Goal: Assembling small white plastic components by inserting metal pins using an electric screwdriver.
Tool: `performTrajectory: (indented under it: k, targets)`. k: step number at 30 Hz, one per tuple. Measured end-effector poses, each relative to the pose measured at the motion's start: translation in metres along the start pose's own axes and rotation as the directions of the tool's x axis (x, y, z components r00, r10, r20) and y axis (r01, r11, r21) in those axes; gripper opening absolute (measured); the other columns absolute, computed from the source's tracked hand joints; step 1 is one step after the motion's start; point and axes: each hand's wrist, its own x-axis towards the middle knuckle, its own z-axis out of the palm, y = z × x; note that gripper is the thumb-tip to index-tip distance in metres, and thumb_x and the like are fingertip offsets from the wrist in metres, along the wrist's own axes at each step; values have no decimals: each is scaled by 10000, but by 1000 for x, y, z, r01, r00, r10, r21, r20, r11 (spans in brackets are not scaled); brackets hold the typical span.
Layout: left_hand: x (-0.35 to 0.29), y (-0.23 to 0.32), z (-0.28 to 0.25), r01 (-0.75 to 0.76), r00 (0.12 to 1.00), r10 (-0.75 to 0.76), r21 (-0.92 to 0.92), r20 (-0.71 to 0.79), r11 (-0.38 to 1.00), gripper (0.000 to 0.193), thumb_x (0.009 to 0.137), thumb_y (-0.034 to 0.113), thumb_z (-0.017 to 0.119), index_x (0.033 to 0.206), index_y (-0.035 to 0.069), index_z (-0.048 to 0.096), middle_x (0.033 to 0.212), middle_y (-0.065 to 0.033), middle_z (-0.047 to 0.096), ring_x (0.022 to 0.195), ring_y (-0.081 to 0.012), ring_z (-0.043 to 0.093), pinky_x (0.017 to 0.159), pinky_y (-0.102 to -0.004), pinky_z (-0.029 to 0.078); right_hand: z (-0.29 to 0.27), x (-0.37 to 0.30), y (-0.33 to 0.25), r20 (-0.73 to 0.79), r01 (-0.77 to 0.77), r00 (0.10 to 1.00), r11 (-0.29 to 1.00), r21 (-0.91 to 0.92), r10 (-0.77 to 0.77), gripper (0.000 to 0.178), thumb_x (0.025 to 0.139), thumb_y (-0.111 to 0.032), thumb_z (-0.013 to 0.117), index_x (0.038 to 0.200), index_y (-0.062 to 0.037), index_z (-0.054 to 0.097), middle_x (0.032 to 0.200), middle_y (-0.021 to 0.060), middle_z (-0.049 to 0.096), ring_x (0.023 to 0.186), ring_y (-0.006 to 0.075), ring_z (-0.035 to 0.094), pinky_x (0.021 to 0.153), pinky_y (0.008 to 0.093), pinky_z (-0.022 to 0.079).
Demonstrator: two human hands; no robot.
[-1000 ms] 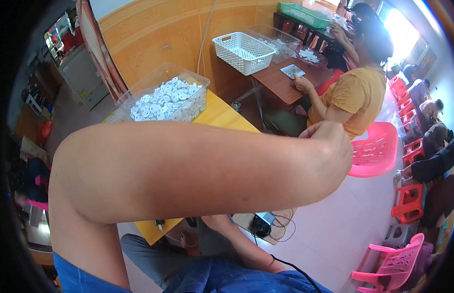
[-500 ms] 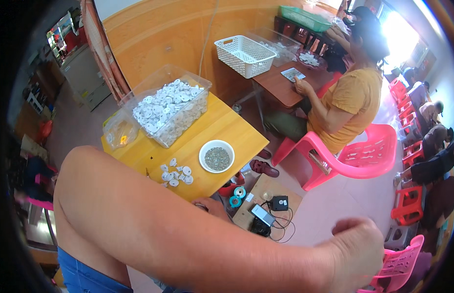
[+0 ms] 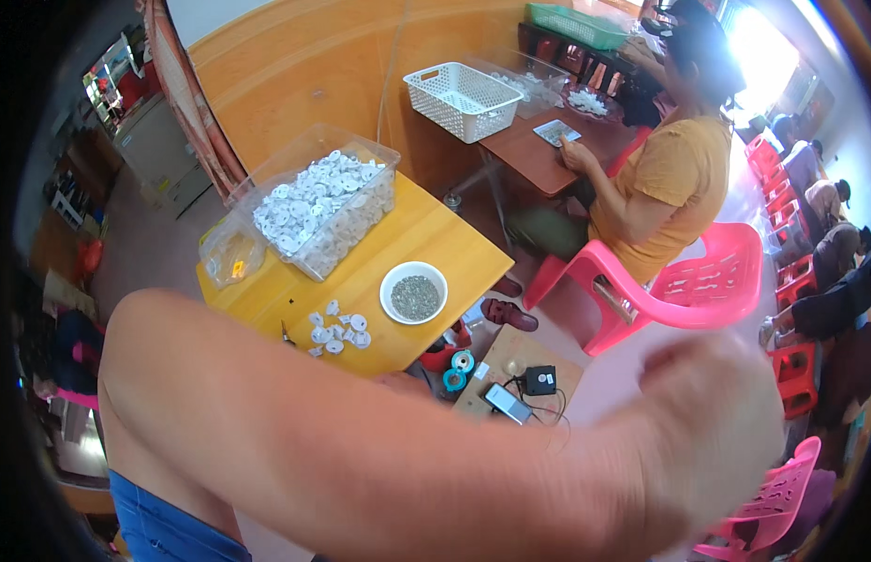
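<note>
Plainly largest in our head view, our bare left forearm sweeps from the lower left across to the right, close to the camera. It ends in our left hand (image 3: 712, 421), badly blurred; we cannot tell how far its fingers open or whether they hold anything. Our right hand (image 3: 405, 382) is mostly hidden behind that forearm, just beside the counter's near edge, so its grip cannot be told either.

On the yellow counter (image 3: 445, 229), a few loose white discs (image 3: 338, 332) lie near the right hand, with a small pointed tool (image 3: 286, 333) to their left. A white bowl (image 3: 443, 288) of small grey bits stands to their right. Behind, a clear tub (image 3: 346, 225) is heaped with more white discs.

Beyond, we see a co-worker in an orange-yellow shirt (image 3: 684, 173) seated on a pink chair (image 3: 642, 292) at a brown counter (image 3: 524, 150), one hand on a small flat item (image 3: 553, 132).
</note>
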Motion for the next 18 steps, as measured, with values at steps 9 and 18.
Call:
performTrajectory:
  k: [9, 18]
  targets:
    - [-9, -153, 56, 433, 758, -548, 356, 353, 828, 194, 766, 189, 662, 877, 53, 745, 880, -162, 727, 862, -324, 716, 711, -442, 571, -9, 6, -16, 50, -138, 989, 990, 13, 137, 175, 873, -26, 625, 1038, 1, 674, 957, 187, 695, 908, 349, 677, 801, 385, 537]
    - [-40, -233, 79, 594, 563, -750, 461, 347, 659, 262, 826, 197, 628, 1029, 51, 705, 1011, -172, 713, 965, -334, 687, 797, -460, 556, -5, 7, -16, 44, -142, 989, 990, 18, 141, 182, 881, -31, 622, 1054, -8, 675, 977, 193, 694, 915, 346, 682, 807, 388, 538]
